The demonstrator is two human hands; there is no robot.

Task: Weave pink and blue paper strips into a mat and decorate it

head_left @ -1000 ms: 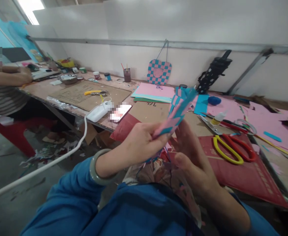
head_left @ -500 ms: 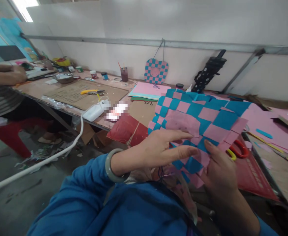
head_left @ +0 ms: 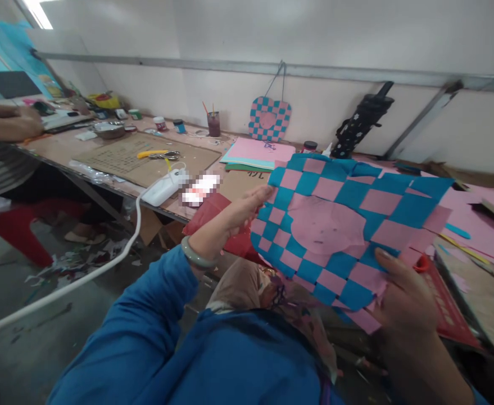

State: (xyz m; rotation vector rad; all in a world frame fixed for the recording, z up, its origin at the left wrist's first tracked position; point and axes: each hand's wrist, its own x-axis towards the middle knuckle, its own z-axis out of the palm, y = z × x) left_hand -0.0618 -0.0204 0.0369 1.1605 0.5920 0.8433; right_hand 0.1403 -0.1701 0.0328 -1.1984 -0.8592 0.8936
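Note:
A woven checkered piece [head_left: 309, 273] of pink and blue strips is held up in front of me, tilted, with a rounded pink patch [head_left: 326, 225] at its middle. My left hand [head_left: 240, 216] grips its left edge, fingers partly behind it. At the lower right edge my right hand [head_left: 407, 292] holds it, thumb on the front and the other fingers behind. Loose strip ends stick out at its right and bottom. Against the wall hangs a smaller checkered piece [head_left: 268, 119] with a cord and a rounded outline.
A cardboard sheet [head_left: 124, 160] with yellow-handled pliers [head_left: 158, 154], a white power strip [head_left: 165, 187] with its cable, paint jars [head_left: 179, 126] and pink paper [head_left: 263, 153] lie on the table. A black umbrella [head_left: 360, 124] leans on the wall. Another person's arm [head_left: 8, 124] is at far left.
My left hand has moved from the front of the checkered piece to its left edge and holds it there. The piece has turned more face-on, showing its pink middle.

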